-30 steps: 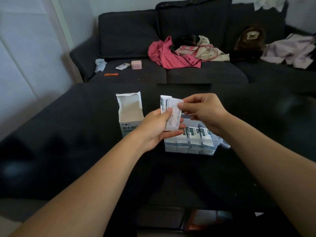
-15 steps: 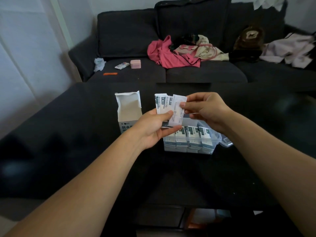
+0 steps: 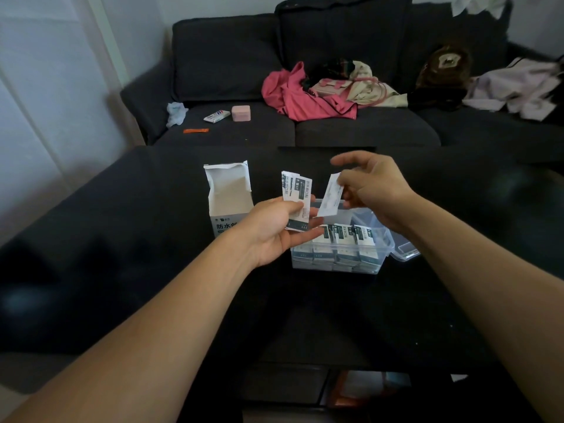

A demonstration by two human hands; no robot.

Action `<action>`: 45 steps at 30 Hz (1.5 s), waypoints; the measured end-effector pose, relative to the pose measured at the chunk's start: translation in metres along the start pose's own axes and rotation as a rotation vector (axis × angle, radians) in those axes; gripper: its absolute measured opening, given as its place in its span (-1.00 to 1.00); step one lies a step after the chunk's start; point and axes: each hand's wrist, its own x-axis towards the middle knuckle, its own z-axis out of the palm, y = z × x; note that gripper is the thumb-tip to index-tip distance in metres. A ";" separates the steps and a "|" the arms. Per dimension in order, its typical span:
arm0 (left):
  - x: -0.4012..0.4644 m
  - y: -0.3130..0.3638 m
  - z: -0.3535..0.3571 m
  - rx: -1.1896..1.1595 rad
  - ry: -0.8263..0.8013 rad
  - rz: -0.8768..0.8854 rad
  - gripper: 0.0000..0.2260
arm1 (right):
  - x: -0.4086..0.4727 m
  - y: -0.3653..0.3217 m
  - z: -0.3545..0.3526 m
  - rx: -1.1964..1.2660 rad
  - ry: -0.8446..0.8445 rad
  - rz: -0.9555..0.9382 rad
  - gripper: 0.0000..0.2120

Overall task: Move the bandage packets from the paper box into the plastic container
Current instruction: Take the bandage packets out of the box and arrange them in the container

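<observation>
1. On the dark worktop point(image 3: 122, 239), centre of scene, stands the paper box point(image 3: 229, 199), upright, top flap open, printed text on its near face.
2. Just right of the box sits the clear plastic container point(image 3: 337, 257), rows of bandage packets point(image 3: 345, 236) standing in it; its far part is hidden behind the hands, so how full it is there I cannot tell.
3. A clear lid point(image 3: 404, 250) lies against the container's right side, touching it.
4. Left hand point(image 3: 276, 228) is above the container's left edge, palm up, thumb and fingers curled round a small stack of packets point(image 3: 297, 199) held upright, print facing the camera.
5. Right hand point(image 3: 370, 186) is above the container's far side, thumb and fingers pinching a single packet point(image 3: 329, 195), tilted, blank white side to the camera; index finger sticks out to the left.
6. The single packet is clear of the stack, a small gap between them, both in the air over the container.
7. Far side: dark sofa point(image 3: 232, 59) with pink cloth point(image 3: 300, 93), a pale bag point(image 3: 357, 87), a brown plush item point(image 3: 445, 65), pale clothing point(image 3: 515, 88) at the right.
8. Sofa's left seat: small pink case point(image 3: 241, 113), a white pack point(image 3: 216, 116), an orange strip point(image 3: 196, 130), crumpled tissue point(image 3: 176, 112).
</observation>
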 end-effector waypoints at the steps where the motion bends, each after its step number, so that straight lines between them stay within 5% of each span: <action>1: -0.001 0.001 0.001 0.002 -0.015 -0.017 -0.75 | -0.001 -0.001 0.000 -0.082 -0.005 -0.032 -0.84; 5: -0.004 -0.001 0.003 0.016 -0.067 -0.088 -0.72 | -0.005 -0.005 0.011 -0.370 -0.027 -0.175 -0.89; 14: -0.005 -0.001 0.003 0.000 -0.142 -0.148 -0.50 | -0.004 -0.005 0.020 -0.305 -0.207 -0.163 -0.92; 21: -0.002 -0.002 0.003 0.077 -0.134 -0.110 -0.61 | 0.002 0.002 0.018 -0.373 -0.154 -0.247 -0.75; 28: -0.005 0.000 -0.001 0.293 -0.218 -0.029 -0.88 | -0.009 -0.004 0.027 -0.229 -0.370 -0.251 -0.67; 33: -0.005 0.000 0.001 0.288 -0.076 0.063 -0.92 | -0.008 -0.002 0.034 -0.454 -0.224 -0.407 -0.70; 39: -0.002 -0.006 0.005 0.742 0.112 0.399 -0.91 | -0.001 0.003 0.046 -0.555 -0.080 -0.468 -0.68; 42: 0.000 -0.009 0.008 0.957 0.189 0.522 -0.98 | 0.000 -0.001 0.049 -0.444 -0.094 -0.405 -0.81; 45: 0.007 -0.009 0.005 0.860 0.248 0.509 -0.92 | 0.002 -0.006 0.045 -0.178 -0.216 -0.296 -0.79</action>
